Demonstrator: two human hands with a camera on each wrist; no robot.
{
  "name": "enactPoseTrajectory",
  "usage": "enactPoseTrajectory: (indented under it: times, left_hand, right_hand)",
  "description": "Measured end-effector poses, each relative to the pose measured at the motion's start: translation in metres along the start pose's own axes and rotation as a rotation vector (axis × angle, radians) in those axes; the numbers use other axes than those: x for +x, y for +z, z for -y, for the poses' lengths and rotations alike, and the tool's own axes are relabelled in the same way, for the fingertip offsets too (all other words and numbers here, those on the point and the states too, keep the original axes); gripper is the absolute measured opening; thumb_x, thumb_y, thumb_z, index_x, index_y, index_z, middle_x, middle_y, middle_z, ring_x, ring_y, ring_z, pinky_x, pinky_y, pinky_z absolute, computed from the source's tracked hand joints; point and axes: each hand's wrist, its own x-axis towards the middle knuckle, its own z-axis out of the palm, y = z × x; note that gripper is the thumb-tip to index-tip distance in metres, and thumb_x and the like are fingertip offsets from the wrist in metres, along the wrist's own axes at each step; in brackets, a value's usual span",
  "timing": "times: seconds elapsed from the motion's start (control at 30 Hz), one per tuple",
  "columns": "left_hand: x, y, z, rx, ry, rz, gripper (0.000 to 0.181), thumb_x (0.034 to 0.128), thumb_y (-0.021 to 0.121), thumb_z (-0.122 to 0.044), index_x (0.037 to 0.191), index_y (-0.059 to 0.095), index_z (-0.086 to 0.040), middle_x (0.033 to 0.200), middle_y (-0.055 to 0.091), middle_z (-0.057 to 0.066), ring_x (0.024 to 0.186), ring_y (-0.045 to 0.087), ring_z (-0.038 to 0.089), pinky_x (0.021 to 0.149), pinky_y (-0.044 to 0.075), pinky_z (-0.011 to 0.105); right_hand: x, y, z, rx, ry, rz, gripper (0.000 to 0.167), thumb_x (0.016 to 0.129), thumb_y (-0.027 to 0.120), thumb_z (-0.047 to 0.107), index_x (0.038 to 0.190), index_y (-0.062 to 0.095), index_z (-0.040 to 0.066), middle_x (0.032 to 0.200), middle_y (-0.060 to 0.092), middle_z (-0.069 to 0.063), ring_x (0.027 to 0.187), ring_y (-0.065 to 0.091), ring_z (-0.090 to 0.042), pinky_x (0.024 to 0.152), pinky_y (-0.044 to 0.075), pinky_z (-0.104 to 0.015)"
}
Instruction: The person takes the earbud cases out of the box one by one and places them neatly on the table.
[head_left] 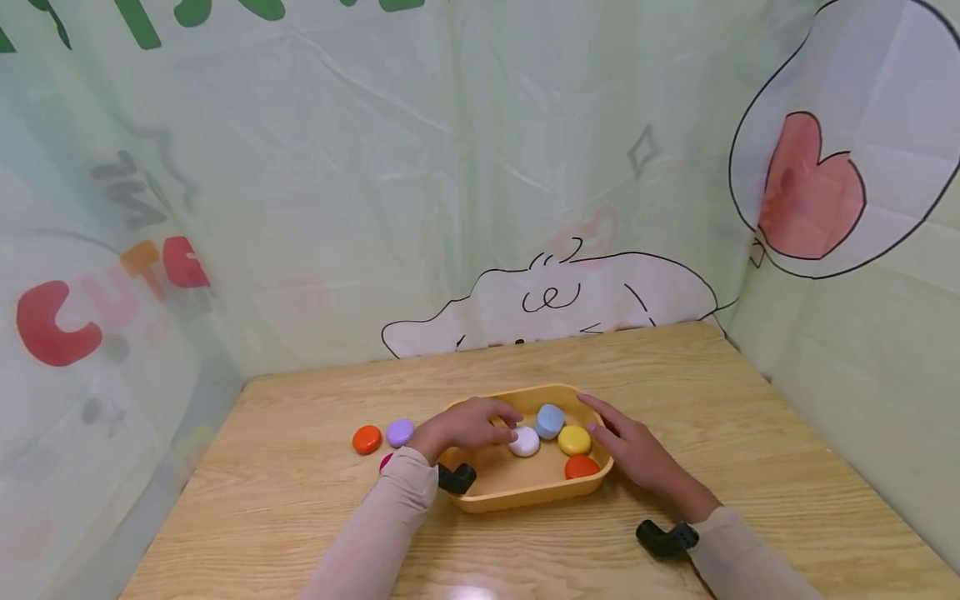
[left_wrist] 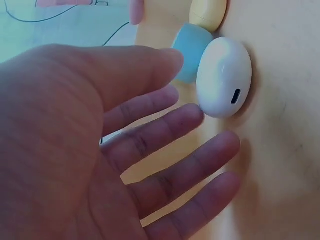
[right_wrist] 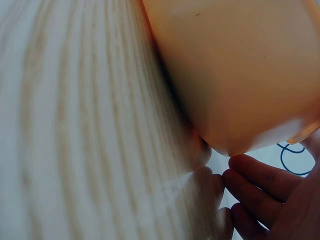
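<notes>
My left hand (head_left: pixel 471 423) reaches over an orange-yellow tray (head_left: pixel 517 502), with its fingertips beside a white rounded case (head_left: pixel 524 442). The left wrist view shows the case (left_wrist: pixel 222 77) with a small dark slot; the fingers (left_wrist: pixel 185 172) are extended and one fingertip is at its edge, without a grip. Close to it in the tray are a light-blue piece (head_left: pixel 550 422), a yellow case (head_left: pixel 574 440) and a red case (head_left: pixel 582 467). My right hand (head_left: pixel 637 450) rests against the tray's right end. In the right wrist view its fingers (right_wrist: pixel 262 177) touch the outer wall.
On the wooden table (head_left: pixel 300 500), left of the tray, lie an orange-red case (head_left: pixel 367 440), a purple case (head_left: pixel 401 432) and a magenta one (head_left: pixel 386 461) partly hidden by the left sleeve. A printed curtain (head_left: pixel 337 208) hangs behind the table.
</notes>
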Motion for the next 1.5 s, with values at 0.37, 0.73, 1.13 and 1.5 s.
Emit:
enactPoseTrajectory:
  times: [0.37,0.73,1.13,1.5]
  left_hand:
    - [0.013,0.009,0.002,0.036,0.034,0.007,0.034,0.0888,0.077,-0.022,0.122,0.071,-0.016,0.117,0.066,-0.007,0.106,0.057,0.015,0.098,0.043,0.028]
    - [0.018,0.01,0.004,0.048,0.049,0.001,0.04,0.0821,0.084,-0.016,0.121,0.072,-0.017,0.11,0.065,-0.011,0.1,0.057,0.011,0.093,0.045,0.024]
    - [0.011,0.007,0.004,-0.101,0.025,0.035,0.031,0.0826,0.082,-0.024,0.111,0.072,-0.02,0.102,0.064,-0.01,0.092,0.057,0.01,0.083,0.047,0.026]
    - [-0.001,-0.009,0.002,-0.289,0.069,-0.02,0.034,0.0833,0.081,-0.02,0.114,0.067,-0.019,0.108,0.064,-0.007,0.098,0.059,0.014,0.088,0.048,0.029]
  right_hand:
    - [0.001,0.002,0.0,0.015,0.012,0.011,0.052,0.108,0.045,0.031,0.157,0.034,0.016,0.159,0.033,-0.018,0.143,0.033,-0.043,0.109,0.03,-0.06]
    - [0.004,-0.001,0.0,0.009,0.005,0.004,0.052,0.108,0.045,0.032,0.157,0.035,0.018,0.159,0.033,-0.017,0.144,0.032,-0.042,0.11,0.029,-0.06]
    - [0.001,0.005,-0.003,0.019,0.029,0.003,0.052,0.108,0.046,0.032,0.157,0.035,0.019,0.159,0.032,-0.017,0.144,0.031,-0.043,0.11,0.028,-0.06]
    - [0.003,0.001,-0.001,-0.006,0.012,-0.003,0.051,0.108,0.046,0.032,0.156,0.036,0.019,0.157,0.035,-0.018,0.142,0.034,-0.044,0.109,0.029,-0.063]
